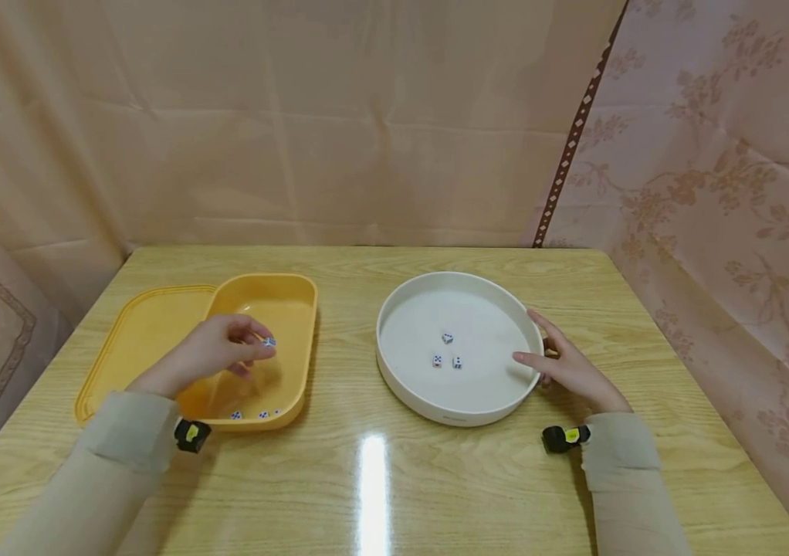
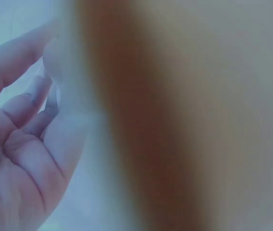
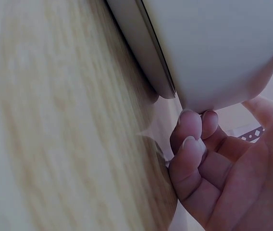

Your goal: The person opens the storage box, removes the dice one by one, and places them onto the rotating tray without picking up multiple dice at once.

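Observation:
My left hand [image 1: 217,351] pinches a small die [image 1: 269,342] between fingertips and thumb, above the inside of a yellow plastic box [image 1: 311,324]. Three more dice [image 1: 264,415] lie along the box's near side. At the right, a round white tray [image 1: 408,316] holds three dice [image 1: 448,338] grouped near its middle. My right hand [image 1: 568,368] grips the tray's right rim, thumb over the edge and fingers against the outer wall. In the right wrist view, curled fingertips [image 3: 187,125] touch the tray's side [image 3: 218,53]. A blurred edge fills much of the left wrist view, where the die cannot be seen.
A yellow lid [image 1: 144,332] lies flat at the left, partly under the box. Everything stands on a wood-grain table [image 1: 346,371], with a strip of bare surface between box and tray. Curtains [image 1: 367,116] hang behind and at the sides.

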`<state>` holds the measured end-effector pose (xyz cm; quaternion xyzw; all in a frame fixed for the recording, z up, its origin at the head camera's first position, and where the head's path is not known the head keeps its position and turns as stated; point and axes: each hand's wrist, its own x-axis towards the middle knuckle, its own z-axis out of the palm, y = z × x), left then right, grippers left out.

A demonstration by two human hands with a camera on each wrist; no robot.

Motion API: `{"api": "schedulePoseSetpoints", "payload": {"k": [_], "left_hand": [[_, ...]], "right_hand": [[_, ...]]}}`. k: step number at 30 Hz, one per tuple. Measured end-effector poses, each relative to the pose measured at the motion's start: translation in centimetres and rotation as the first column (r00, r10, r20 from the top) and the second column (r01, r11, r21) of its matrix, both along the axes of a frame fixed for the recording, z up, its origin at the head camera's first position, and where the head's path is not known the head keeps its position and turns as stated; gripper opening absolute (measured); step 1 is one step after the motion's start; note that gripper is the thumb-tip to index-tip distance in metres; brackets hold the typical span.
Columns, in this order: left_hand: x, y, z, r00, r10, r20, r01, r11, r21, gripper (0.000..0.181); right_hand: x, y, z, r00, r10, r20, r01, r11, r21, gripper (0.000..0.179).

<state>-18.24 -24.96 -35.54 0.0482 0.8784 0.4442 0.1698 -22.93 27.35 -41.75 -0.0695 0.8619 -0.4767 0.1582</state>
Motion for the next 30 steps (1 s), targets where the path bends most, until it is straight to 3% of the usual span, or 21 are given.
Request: {"api": "schedulePoseSetpoints", "payload": {"k": [12,30], "left_hand": [[0.1,2.0,1.8,0.998,-0.052,-0.037,0.054,0.998,0.042,0.036],[-1.2,4.8,3.7,0.995,0.007,-0.104,-0.004,0.999,0.034,0.036]], "right_hand": [[-0.1,0.1,-0.2,1.000,-0.009,0.006,0.009,1.000,0.006,0.090],[-0.1,0.0,-0.1,1.000,-0.016,0.020,0.016,1.000,0.006,0.092]]}}
